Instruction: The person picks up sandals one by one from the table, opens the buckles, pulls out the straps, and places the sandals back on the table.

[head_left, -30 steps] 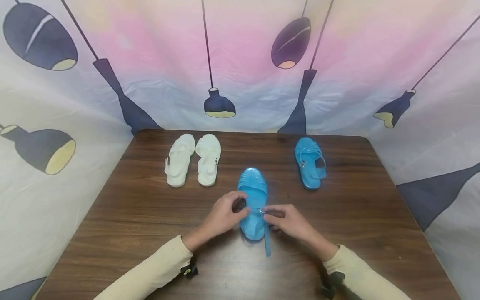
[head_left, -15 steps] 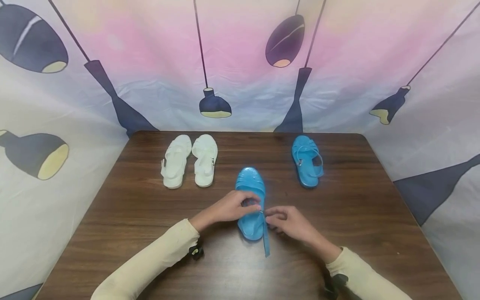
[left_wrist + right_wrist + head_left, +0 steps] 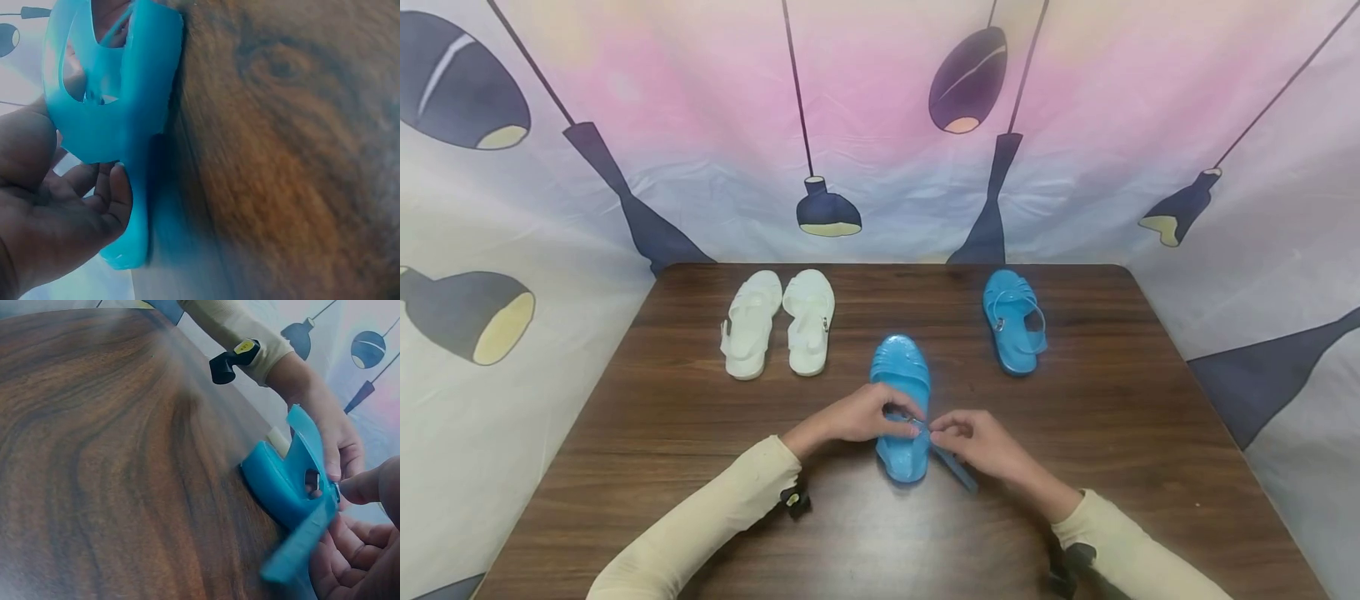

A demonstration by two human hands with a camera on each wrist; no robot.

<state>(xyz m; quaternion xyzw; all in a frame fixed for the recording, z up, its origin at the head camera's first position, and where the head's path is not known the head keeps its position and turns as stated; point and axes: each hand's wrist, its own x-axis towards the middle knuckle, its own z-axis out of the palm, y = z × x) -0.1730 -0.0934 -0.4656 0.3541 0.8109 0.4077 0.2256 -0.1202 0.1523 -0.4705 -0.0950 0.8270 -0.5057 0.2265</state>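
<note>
A blue jelly sandal [image 3: 900, 360] lies on the table with its toe pointing away from me. My left hand [image 3: 863, 415] reaches across it from the left, thumb and fingers pinching the ankle strap at its right side. Opposite, my right hand [image 3: 976, 440] pinches the same strap beside the metal buckle [image 3: 337, 491]. The strap's loose end [image 3: 957, 470] sticks out toward the lower right, below my right fingers. In the left wrist view the sandal's heel part [image 3: 147, 69] stands in front of the fingers and partly hides them.
A pair of white sandals [image 3: 752, 329] sits at the back left of the wooden table [image 3: 700, 517]. A second blue sandal [image 3: 1017, 333], its strap looped, is at the back right. Behind the table hangs a cloth [image 3: 730, 100] printed with lamps.
My left hand has moved right across the sandal to the strap by the buckle. The strap's loose end has swung from pointing straight toward me to the lower right.
</note>
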